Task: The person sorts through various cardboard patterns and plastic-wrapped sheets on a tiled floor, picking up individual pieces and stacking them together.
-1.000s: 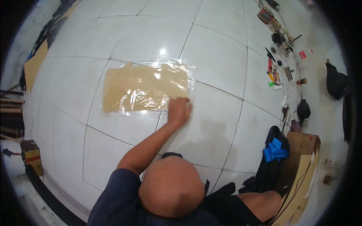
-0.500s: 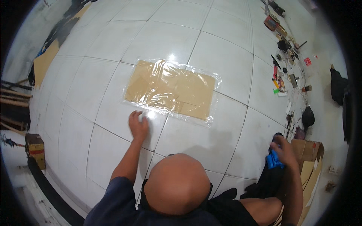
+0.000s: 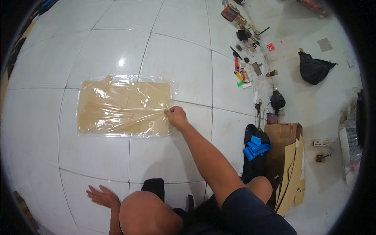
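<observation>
Clear plastic film (image 3: 123, 105) lay wrinkled over a flat brown cardboard sheet (image 3: 94, 113) on the white tiled floor (image 3: 176, 58). The right hand (image 3: 176, 116) reached out to the sheet's right edge, its fingers (image 3: 168, 112) drawn together and pinching the film at that edge. The left hand (image 3: 102, 196) rested well apart from the sheet, low on the floor, palm down with fingers loosely spread and holding nothing. Folded cardboard pieces (image 3: 290, 172) and blue cloth (image 3: 256, 147) lay off to the right.
</observation>
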Demonstrator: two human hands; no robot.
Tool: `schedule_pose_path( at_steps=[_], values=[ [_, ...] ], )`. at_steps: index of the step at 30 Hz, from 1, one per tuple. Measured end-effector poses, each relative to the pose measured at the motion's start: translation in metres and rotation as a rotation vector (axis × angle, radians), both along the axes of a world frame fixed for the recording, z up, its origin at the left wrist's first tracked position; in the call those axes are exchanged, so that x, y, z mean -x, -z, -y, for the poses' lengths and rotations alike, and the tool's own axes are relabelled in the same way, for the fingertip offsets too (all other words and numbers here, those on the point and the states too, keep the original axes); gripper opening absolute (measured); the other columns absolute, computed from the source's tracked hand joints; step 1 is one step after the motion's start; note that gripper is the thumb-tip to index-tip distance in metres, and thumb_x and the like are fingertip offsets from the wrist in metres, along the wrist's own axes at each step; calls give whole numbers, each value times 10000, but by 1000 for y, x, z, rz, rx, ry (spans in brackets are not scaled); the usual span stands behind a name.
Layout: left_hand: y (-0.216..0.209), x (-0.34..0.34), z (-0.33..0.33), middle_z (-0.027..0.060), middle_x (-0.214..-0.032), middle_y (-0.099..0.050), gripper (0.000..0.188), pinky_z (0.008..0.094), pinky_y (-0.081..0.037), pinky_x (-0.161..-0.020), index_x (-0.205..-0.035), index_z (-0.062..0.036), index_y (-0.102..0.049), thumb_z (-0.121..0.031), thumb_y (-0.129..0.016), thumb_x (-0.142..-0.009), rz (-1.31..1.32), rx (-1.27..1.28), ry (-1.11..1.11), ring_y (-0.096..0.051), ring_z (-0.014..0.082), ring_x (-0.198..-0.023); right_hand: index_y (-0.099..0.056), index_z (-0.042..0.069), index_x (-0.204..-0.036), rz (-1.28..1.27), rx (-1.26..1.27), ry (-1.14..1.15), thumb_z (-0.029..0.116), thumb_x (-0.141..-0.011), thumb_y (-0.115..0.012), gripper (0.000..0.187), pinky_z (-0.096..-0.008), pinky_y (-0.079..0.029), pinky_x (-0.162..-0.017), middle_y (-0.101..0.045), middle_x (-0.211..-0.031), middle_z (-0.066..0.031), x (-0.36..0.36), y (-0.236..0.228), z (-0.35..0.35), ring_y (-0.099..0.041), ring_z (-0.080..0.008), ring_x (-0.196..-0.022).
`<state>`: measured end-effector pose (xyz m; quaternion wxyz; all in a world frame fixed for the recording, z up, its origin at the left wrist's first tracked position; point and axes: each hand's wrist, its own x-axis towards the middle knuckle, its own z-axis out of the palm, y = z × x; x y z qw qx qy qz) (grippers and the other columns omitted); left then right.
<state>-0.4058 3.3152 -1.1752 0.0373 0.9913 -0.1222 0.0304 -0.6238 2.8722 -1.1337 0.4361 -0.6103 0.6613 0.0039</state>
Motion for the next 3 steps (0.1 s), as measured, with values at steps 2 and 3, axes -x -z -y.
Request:
schedule_pose_path(
  at_steps=[2, 3],
  values=[
    [-1, -3, -3, 209, -1533, -204, 586, 544, -106, -1140, -1479, -103, -265, -426, -378, -1003, 21, -61, 19, -175, 400, -1417, -402, 65, -1285, 140, -82, 100, 322, -797, -739, 647, -466, -477, -928, -625, -1140, -181, 12, -3, 40, -623, -356, -1042],
    [-5, -2, 2, 196, -1550, -164, 611, 553, -110, -1136, -1489, -107, -247, -450, -373, -999, -32, -104, -34, -122, 391, -1431, -402, 65, -1285, 136, -79, 87, 322, -797, -739, 647, -466, -477, -928, -625, -1140, -181, 0, -2, 50, -623, -356, -1042]
  ],
)
